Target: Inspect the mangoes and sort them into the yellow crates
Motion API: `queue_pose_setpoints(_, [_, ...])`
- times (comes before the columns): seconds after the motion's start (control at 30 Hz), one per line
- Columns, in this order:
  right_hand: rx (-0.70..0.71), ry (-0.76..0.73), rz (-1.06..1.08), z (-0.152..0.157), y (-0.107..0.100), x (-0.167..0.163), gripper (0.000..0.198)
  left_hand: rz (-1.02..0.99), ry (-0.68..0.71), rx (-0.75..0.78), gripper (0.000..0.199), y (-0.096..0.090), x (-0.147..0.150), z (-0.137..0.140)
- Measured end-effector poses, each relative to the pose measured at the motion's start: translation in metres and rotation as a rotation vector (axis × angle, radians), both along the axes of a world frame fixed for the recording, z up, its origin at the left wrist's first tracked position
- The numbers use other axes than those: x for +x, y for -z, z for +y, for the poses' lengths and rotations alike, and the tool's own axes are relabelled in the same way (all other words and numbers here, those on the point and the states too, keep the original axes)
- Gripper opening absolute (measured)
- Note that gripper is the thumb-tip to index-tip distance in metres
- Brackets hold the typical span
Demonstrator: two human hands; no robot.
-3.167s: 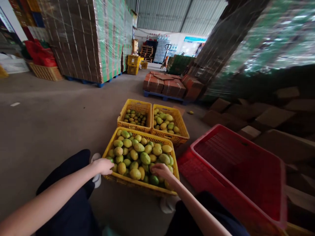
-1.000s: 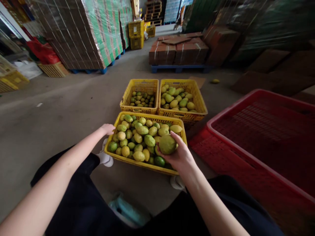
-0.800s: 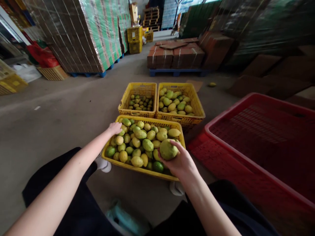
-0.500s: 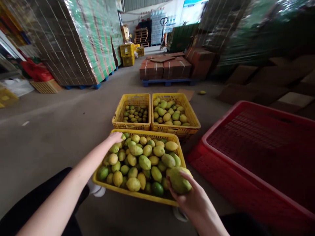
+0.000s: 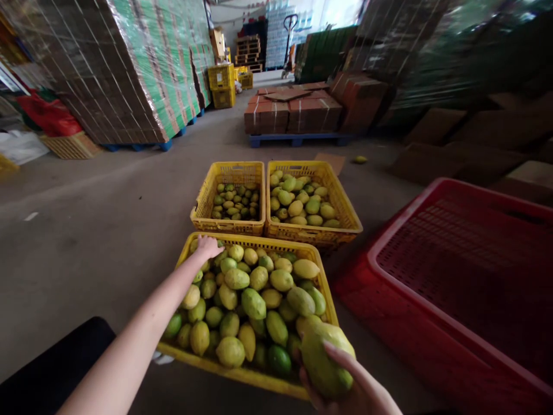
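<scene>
A yellow plastic crate [image 5: 319, 256] full of green and yellow lemons [image 5: 254, 304] stands close in front of me. My right hand [image 5: 352, 383], at its near right corner, is wrapped round a large green-yellow lemon [image 5: 326, 354] above the rim. At the far left corner, my left hand [image 5: 209, 246] reaches down among the fruit, back upward and fingers curled. Its fingertips are hidden, with a bit of green fruit showing beside them. Behind stand two more yellow crates: the left one [image 5: 199, 216] holds smaller, greener lemons, the right one [image 5: 352, 222] bigger, yellower ones.
A large red plastic crate [image 5: 371, 282] stands at my right. Beyond the crates, brown cartons [image 5: 311, 112] sit on a blue pallet [image 5: 298, 140]. One lemon [image 5: 359, 159] lies on the floor. Wrapped carton stacks [image 5: 151, 69] rise at the left.
The view has tilted and come a little closer to the crates. My right hand, still round the lemon, appears lower and farther right; my left hand stays at the crate's far left corner.
</scene>
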State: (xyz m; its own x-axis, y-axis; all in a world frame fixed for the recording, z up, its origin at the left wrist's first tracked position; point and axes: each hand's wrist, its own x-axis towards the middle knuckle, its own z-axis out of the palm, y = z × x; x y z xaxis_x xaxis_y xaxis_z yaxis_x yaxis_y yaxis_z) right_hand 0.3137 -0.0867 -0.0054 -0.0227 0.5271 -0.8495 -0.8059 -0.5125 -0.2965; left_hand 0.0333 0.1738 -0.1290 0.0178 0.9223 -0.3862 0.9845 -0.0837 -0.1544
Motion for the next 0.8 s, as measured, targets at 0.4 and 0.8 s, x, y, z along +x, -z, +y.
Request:
queue_pose_setpoints(0.4, [0.126,0.002,0.021,0.004,-0.008,-0.035,0.045,-0.086,0.000,0.087,0.047,-0.013,-0.016,-0.011])
queue_pose_setpoints(0.8, [0.155,0.008,-0.022,-0.004,-0.019,-0.038,0.035,-0.155,0.024,0.216,0.046,-0.008,-0.013,-0.036])
